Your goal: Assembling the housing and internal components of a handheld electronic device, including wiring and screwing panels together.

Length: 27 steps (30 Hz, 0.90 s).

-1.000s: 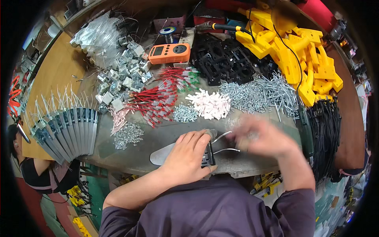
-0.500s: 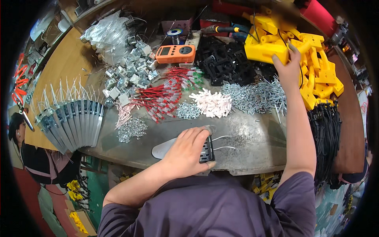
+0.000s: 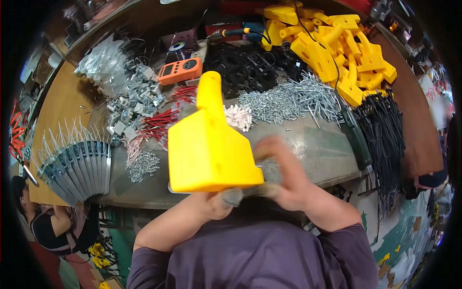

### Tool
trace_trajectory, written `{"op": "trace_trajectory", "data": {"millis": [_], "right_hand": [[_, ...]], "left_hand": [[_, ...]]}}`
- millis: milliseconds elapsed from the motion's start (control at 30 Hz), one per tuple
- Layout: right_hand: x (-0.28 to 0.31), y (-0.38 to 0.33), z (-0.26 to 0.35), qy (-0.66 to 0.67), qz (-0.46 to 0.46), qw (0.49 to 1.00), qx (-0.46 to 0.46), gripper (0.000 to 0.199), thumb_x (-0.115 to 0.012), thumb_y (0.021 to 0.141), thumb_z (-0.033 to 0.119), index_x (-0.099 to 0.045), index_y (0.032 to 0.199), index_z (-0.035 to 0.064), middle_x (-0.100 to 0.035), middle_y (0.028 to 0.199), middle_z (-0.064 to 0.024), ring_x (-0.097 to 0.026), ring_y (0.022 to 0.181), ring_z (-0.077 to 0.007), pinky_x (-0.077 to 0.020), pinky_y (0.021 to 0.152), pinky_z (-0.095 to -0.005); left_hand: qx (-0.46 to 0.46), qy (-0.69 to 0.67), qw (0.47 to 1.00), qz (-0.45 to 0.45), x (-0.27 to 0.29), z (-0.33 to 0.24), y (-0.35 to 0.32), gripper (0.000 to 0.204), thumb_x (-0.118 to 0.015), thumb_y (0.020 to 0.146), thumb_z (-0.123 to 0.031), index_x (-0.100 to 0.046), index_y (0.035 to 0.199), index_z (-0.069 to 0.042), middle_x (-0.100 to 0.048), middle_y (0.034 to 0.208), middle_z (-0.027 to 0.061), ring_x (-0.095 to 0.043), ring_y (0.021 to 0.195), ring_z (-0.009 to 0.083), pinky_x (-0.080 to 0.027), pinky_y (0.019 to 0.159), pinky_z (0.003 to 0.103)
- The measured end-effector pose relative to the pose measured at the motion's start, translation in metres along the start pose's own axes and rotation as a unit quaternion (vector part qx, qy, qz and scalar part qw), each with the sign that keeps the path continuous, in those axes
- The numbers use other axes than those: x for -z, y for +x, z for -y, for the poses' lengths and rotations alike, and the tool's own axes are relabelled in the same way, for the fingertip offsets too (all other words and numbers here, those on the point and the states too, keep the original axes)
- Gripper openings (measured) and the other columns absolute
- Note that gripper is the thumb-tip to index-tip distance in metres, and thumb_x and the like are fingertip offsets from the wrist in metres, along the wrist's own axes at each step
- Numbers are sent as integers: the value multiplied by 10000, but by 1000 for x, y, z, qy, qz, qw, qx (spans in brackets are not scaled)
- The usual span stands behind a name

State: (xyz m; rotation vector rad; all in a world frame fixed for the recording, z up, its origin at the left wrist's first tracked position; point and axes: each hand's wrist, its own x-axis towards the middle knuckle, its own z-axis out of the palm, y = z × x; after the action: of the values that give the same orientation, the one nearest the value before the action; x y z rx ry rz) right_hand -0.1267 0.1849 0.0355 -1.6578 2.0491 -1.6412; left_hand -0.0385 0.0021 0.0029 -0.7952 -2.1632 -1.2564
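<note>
A yellow plastic housing [image 3: 207, 154] with a rounded handle stub pointing up stands in front of me, close to the camera. My left hand [image 3: 219, 204] grips its underside, a grey cover on one fingertip; the other fingers are hidden behind the housing. Curved round the housing's lower right corner is my right hand [image 3: 293, 180], its fingers smeared by motion. Whether it touches the housing cannot be made out. The housing covers most of what lies behind it at the table's front edge; only thin slivers of something pale show beside it.
Yellow housings [image 3: 356, 58] are heaped at the far right, black cables [image 3: 380, 135] below them. A dark green electric screwdriver [image 3: 356, 139] hangs there. Screws [image 3: 288, 101], black plates [image 3: 245, 67], an orange meter [image 3: 180, 71], metal-cased parts [image 3: 130, 111] and fanned grey blades [image 3: 79, 168] cover the table.
The yellow housing has come from the right-hand heap to in front of me. My left hand has left the tabletop piece and holds it; my right hand has drawn in beside it. The view has shifted.
</note>
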Motion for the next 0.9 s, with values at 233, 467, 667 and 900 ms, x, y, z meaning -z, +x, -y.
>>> {"op": "trace_trajectory", "data": {"millis": [233, 467, 667, 900], "right_hand": [[-14, -17, -2, 3, 21, 997, 74, 325, -735, 748, 319, -595, 839, 40, -535, 694, -113, -558, 631, -334, -466, 610, -393], [20, -12, 19, -81, 67, 986, 126, 347, -790, 665, 327, -565, 698, 65, -525, 615, -79, -569, 570, -265, -432, 513, -375], [168, -16, -25, -437, -209, 855, -182, 441, -557, 911, 417, -619, 858, -17, -583, 683, -189, -575, 636, -307, -434, 612, -388], [270, -45, -105, -630, -94, 683, -357, 455, -570, 897, 469, -580, 964, 19, -653, 802, -202, -634, 810, -374, -471, 698, -450]], "left_hand": [[142, -190, 962, -136, -8, -12, -13, 448, -577, 931, -322, -494, 1239, -8, -582, 1149, 125, -579, 1030, 251, -451, 914, 398], [256, 7, 901, -350, 5, -7, -49, 507, -578, 936, -317, -429, 1310, -9, -573, 1185, 139, -587, 1040, 288, -458, 928, 412], [179, -272, 876, -355, 73, -39, -18, 823, -485, 866, -661, -364, 1379, -29, -560, 1168, 176, -597, 984, 288, -493, 853, 432], [331, -258, 856, -302, 53, -35, -36, 890, -516, 830, -695, -365, 1377, -9, -600, 1062, 189, -640, 841, 266, -517, 765, 399]]}}
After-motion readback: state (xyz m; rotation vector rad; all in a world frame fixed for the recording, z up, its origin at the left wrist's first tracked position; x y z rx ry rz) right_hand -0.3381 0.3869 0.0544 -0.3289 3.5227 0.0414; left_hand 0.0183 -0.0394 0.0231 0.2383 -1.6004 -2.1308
